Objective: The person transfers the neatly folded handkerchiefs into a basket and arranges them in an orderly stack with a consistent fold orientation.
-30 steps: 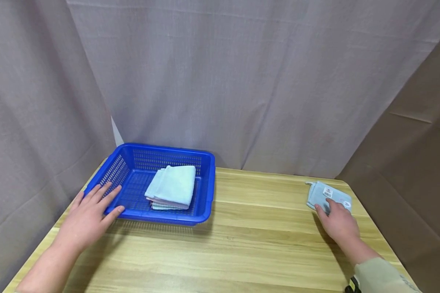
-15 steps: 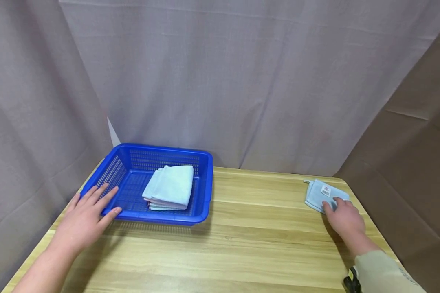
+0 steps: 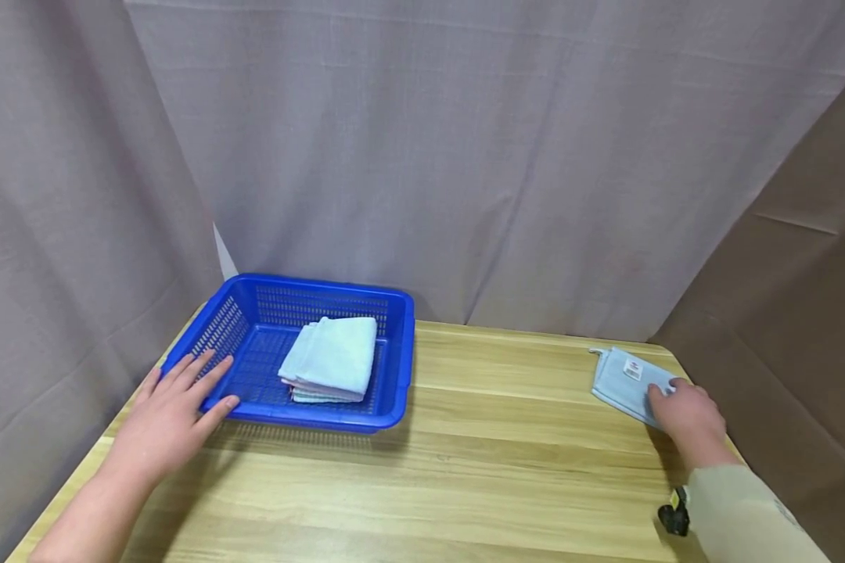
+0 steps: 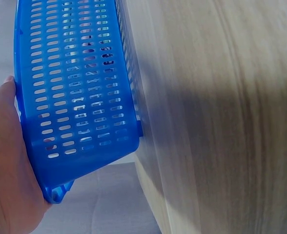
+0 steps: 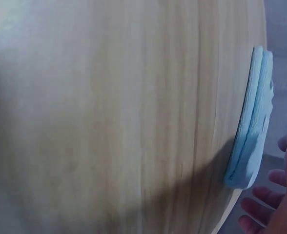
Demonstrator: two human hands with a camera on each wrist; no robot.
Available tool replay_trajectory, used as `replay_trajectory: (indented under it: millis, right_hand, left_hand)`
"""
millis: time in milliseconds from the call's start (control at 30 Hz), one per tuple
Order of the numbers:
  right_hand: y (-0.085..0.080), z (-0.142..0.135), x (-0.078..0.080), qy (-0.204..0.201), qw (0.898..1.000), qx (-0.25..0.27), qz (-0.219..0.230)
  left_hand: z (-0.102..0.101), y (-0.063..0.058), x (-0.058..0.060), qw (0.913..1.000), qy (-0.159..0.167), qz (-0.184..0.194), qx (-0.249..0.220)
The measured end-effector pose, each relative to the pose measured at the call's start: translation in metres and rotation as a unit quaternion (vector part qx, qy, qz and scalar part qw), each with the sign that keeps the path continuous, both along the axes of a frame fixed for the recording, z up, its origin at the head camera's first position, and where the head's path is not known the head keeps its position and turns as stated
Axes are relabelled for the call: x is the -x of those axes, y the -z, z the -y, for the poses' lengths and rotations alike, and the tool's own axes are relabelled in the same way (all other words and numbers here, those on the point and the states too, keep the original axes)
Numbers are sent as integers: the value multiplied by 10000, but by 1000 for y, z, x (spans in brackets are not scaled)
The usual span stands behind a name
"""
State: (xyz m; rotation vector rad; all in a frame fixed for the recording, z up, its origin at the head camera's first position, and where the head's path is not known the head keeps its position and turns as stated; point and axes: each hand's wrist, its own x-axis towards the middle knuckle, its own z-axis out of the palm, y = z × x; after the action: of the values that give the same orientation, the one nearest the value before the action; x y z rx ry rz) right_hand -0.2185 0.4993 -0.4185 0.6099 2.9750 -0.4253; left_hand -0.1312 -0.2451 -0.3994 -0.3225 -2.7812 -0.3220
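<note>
A blue plastic basket stands at the left of the table. In it lies a stack of folded towels, pale blue on top. My left hand rests on the basket's near left corner, fingers straight and spread over the rim; the left wrist view has this hand against the basket's slotted side. At the table's right end lies a folded light blue towel with a white label and a hanging loop. My right hand is at its right end. In the right wrist view, loosely spread fingers show a gap from the towel.
The wooden table reaches a grey curtain at the back and left. Brown cloth hangs close along the right edge. A small black device sits at the right sleeve.
My right hand has slid rightward over the towel to its right end, covering the round sticker there and baring the left part. The left hand and basket stay in place.
</note>
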Motion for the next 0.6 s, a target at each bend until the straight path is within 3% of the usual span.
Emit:
replay_trajectory:
  millis: [600]
  right_hand:
    - [7,-7,3,611,9950,138,775]
  left_hand:
    - [-1,-2,0,10000,-10,-2,-17]
